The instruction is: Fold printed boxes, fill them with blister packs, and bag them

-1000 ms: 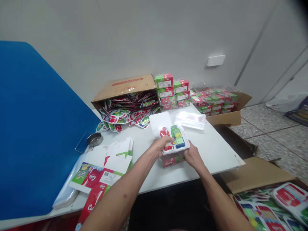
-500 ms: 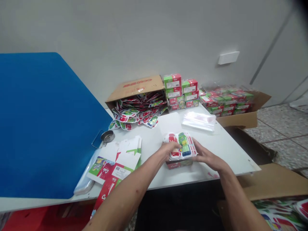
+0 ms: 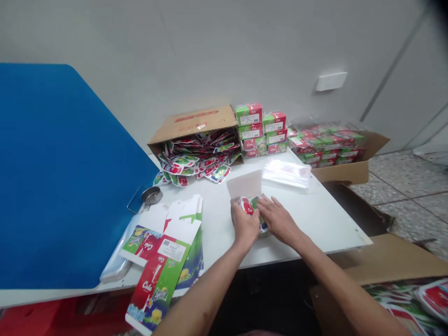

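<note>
A small printed carton (image 3: pixel 265 233) stands at the front of the white table, its pale flap (image 3: pixel 245 183) raised at the back. Red and green packets (image 3: pixel 248 205) sit inside it, partly covered by my hands. My left hand (image 3: pixel 245 223) is closed around the carton's left side, with its thumb over the packets. Stretched fingers of my right hand (image 3: pixel 277 218) lie over the right edge and press on the packets. My fingers hide much of the carton's sides.
Flat unfolded cartons (image 3: pixel 157 275) and clear plastic bags (image 3: pixel 119 254) lie at left, near a metal dish (image 3: pixel 151 195) and a blue panel (image 3: pixel 63 177). Behind are a cardboard box (image 3: pixel 196 122) spilling packets, stacked cartons (image 3: pixel 249 131) and clear sleeves (image 3: pixel 287 174). Boxes (image 3: pixel 336 174) stand at right.
The packet stack that sat above the carton is now down inside it. The flap has come up behind. My right hand has moved from the stack's side onto its top.
</note>
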Demonstrator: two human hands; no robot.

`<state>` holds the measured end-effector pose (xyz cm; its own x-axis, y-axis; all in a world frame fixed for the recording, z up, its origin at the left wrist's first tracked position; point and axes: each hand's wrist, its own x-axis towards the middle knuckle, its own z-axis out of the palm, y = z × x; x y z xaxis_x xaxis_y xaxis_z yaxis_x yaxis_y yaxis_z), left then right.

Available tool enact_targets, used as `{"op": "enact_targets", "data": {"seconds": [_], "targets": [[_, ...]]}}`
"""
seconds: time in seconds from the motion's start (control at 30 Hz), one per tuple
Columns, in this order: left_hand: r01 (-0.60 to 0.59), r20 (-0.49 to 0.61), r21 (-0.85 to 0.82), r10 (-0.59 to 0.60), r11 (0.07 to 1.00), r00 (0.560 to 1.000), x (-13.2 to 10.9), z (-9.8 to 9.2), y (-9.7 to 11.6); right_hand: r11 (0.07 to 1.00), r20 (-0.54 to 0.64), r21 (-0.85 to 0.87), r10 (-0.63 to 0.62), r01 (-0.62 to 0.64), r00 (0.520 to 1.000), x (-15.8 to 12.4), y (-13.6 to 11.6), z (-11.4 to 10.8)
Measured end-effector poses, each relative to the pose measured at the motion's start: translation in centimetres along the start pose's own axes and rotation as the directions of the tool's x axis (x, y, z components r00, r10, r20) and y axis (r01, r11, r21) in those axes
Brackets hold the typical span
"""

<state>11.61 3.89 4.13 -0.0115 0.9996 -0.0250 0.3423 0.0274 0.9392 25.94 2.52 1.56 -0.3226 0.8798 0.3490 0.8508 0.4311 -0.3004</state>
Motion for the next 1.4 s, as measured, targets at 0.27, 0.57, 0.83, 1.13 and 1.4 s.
{"op": "enact_targets", "data": {"seconds": [0.27, 0.57, 0.83, 1.13, 1.4], "targets": [[-0.459, 0.213, 0.648, 0.434, 0.608, 0.876, -2.0, -3.8, -2.4, 0.992, 0.014, -0.112, 0.066, -0.064, 0.998, 0.7, -1.2, -0.4], [-0.421, 0.256, 0.75, 0.362, 0.511, 0.896, -1.9, -4.7, -2.0, 0.981, -0.011, -0.093, 0.17, -0.17, 0.985, -0.4, -0.2, -0.1], [-0.607, 0.437, 0.63, 0.424, 0.485, 0.793, -1.3, -5.7, -2.7, 0.979, -0.018, -0.148, 0.137, -0.139, 0.99, 0.6, -1.3, -0.9], [-0.532, 0.305, 0.531, 0.437, 0.66, 0.846, -1.3, -5.4, -3.6, 0.979, -0.11, 0.111, 0.181, -0.169, 0.977, -0.3, -0.6, 0.3], [-0.045, -0.156, -0.102, 0.028, 0.994, 0.987, -2.6, -2.9, -5.9, 0.458, -0.056, 0.801, 0.697, -0.385, 0.714, -1.8, -2.1, 3.3]]}}
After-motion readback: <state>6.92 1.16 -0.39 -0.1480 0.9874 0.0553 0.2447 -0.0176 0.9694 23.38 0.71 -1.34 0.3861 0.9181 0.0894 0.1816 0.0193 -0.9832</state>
